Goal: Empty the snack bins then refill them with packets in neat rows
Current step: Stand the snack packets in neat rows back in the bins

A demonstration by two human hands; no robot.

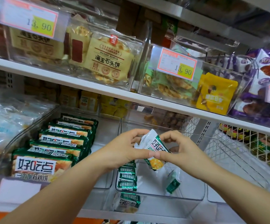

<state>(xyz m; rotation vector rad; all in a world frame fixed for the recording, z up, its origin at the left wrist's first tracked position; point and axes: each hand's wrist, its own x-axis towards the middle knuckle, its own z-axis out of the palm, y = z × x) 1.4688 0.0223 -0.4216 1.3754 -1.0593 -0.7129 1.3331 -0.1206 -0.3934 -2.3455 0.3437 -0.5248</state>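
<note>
Fingers [139, 132] of the left hand [127, 149] and those of the right hand [181, 152] curl in from either side and pinch one green-and-white packet [155, 147] at the centre of the frame, with the thumbs meeting tip to tip across its front. The packet hangs tilted just above the clear bin [187, 197] at lower centre, where a short row of packets [127, 177] stands along the left wall and a loose packet [173, 185] lies apart. At lower left, a second bin [22, 135] holds a full row [58, 143].
</note>
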